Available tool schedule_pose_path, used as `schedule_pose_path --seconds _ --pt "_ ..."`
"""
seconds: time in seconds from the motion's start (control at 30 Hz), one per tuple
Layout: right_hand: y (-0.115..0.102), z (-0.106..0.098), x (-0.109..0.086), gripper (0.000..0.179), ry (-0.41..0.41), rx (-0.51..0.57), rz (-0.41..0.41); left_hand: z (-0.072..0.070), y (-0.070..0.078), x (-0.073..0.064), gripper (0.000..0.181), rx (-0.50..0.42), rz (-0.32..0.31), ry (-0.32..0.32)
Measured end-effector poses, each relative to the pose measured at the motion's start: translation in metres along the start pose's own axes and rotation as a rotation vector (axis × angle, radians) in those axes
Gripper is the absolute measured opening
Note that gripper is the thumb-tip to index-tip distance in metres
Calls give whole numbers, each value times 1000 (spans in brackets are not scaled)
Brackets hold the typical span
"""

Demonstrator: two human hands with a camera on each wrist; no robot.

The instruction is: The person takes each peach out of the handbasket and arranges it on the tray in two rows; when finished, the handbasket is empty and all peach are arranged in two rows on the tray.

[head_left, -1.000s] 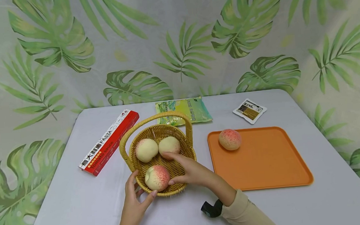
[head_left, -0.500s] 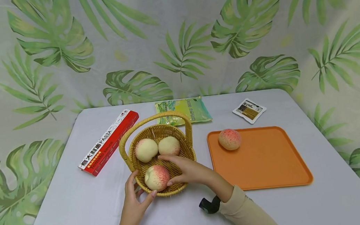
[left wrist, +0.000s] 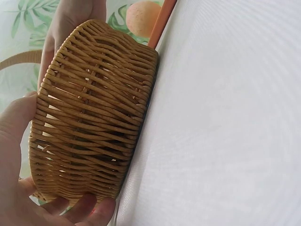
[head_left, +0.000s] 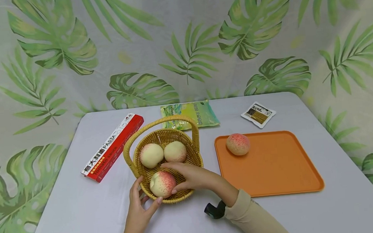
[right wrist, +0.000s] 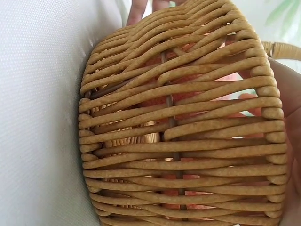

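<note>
A wicker basket (head_left: 172, 200) with a tall handle stands on the table in the head view and holds several peaches. My left hand (head_left: 139, 205) grips its near-left rim; in the left wrist view the thumb lies on the rim and fingertips (left wrist: 89, 209) curl against the woven side. My right hand (head_left: 194, 176) reaches over the right rim, fingers spread beside and behind the front red-blushed peach (head_left: 162, 185). Its thumb is at that peach's right edge; contact is hard to tell. Two paler peaches (head_left: 151, 155) lie behind. In the right wrist view the basket wall (right wrist: 183, 136) hides most of the hand.
An orange tray (head_left: 274, 168) on the right bears one peach (head_left: 238, 144). A red pasta box (head_left: 113, 147) lies at left. A green-yellow packet (head_left: 202, 113) is behind the basket, and a small white pouch (head_left: 259, 115) lies at back right.
My right hand has shifted slightly left, its fingers leaving the back-right peach and moving behind the front one. My left hand, the basket and the peaches look unmoved.
</note>
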State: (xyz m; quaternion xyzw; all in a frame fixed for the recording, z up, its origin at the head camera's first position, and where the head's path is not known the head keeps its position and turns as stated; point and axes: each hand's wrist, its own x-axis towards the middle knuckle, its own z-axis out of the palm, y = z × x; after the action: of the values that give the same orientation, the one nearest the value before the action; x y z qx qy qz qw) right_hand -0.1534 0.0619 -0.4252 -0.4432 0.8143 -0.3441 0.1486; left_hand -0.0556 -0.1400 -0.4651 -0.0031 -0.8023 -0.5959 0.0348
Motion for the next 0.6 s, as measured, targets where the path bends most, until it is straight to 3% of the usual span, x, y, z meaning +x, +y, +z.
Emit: schedule_pose_path --seconds 0.2,0.6 --pt "3 2 4 70 -25 11 -24 1 -12 1 86 10 20 2" --pt "5 6 11 67 -65 -4 -27 1 -11 1 87 -8 14 4"
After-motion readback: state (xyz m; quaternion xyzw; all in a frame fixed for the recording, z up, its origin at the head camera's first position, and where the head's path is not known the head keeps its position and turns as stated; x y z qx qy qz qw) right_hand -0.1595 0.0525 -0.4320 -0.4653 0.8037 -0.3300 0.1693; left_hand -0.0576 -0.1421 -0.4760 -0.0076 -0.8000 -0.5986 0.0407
